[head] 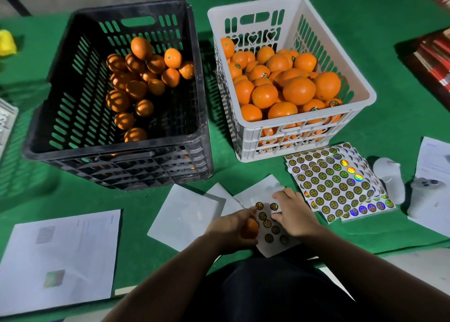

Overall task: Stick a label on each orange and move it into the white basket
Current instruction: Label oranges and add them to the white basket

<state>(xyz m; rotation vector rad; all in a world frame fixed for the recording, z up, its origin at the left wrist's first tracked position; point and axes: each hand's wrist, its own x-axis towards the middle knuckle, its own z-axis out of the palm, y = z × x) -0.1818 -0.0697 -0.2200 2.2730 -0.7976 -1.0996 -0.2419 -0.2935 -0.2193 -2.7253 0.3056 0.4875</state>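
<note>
Nearest, the left hand [231, 226] grips an orange [249, 228], fingers curled round it, touching the left edge of a nearly used label sheet [270, 226]. The right hand [289, 212] rests on that sheet with fingertips bent at a label, just right of the fruit. Beyond lie full label sheets [338, 183]. Farther, the black crate [117, 156] holds unlabelled oranges; the white basket [304, 136], right, is nearly full.

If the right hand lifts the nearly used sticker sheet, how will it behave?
The sticker sheet looks thin, so it would probably bend and flop. It seems light and may slide on the green cloth. The right hand rests on it, perhaps steadying it.
</note>
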